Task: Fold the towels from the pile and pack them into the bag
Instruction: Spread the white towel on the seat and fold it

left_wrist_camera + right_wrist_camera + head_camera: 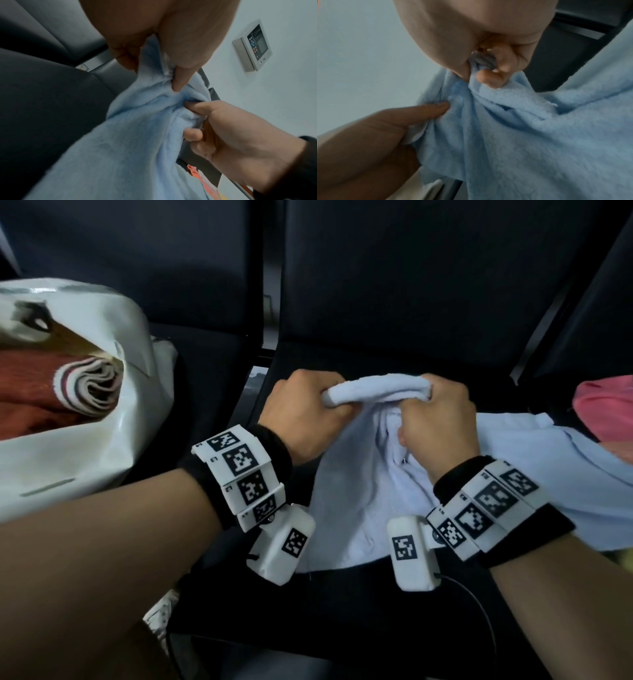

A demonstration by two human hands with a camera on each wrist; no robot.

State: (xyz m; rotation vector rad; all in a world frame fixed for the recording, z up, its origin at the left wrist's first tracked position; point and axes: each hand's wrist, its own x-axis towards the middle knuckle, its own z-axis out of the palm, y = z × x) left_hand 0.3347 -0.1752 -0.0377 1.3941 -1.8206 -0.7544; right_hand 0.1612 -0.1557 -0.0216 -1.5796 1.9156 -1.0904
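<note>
From the head view, my left hand and right hand both grip the blue towel above the dark seat; the bag waits at left. In the left wrist view my fingers pinch bunched cloth, so I should find the true edge. The right wrist view shows the same bunching; I must pull the corners apart evenly.

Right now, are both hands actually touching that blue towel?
Touching. The head view shows the left hand and the right hand each gripping the blue towel; both wrist views show fingers pinching it.
</note>
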